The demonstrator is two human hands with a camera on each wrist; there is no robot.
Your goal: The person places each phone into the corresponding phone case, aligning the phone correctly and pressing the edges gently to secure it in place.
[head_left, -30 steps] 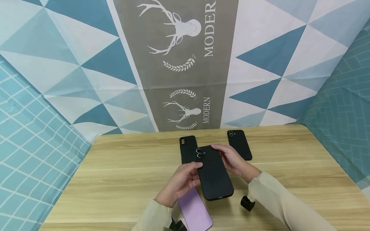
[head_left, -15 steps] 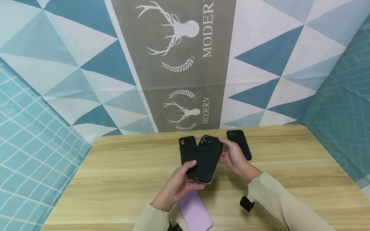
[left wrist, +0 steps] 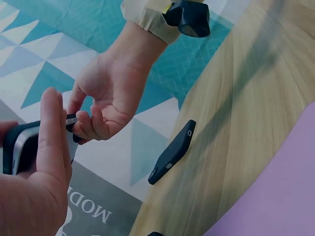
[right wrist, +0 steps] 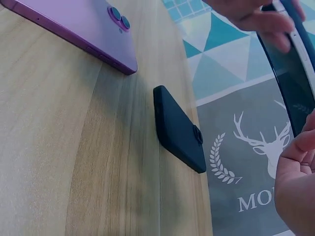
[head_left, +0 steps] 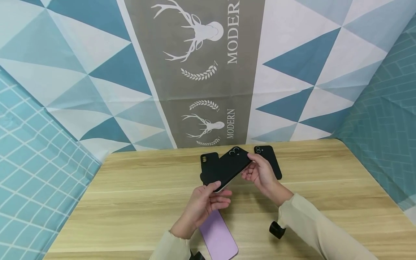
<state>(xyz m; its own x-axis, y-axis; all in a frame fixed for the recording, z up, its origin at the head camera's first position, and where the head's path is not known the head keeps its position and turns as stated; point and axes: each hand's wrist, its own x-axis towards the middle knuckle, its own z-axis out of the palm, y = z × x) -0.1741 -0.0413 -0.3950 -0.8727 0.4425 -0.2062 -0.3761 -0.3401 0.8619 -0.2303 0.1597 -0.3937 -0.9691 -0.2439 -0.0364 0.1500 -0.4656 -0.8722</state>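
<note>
Both hands hold a smartphone in a black case above the table, camera side up and tilted. My left hand pinches its lower corner, thumb on the back and fingers beneath. At the opposite, camera end, my right hand grips the corner with thumb on top. The right wrist view shows the phone's dark screen and silvery edge, with the black case behind. Partly covered by the held phone, a black phone case with a camera cutout lies on the table.
Another black phone case lies at the back right of the wooden table, behind my right hand. A purple phone with two lenses lies near the front, below my left hand. Patterned cloth hangs behind and at both sides.
The held phone has turned clockwise and moved toward the back, its camera end now pointing up right. My left hand has shifted from its side to its lower corner; my right keeps hold.
</note>
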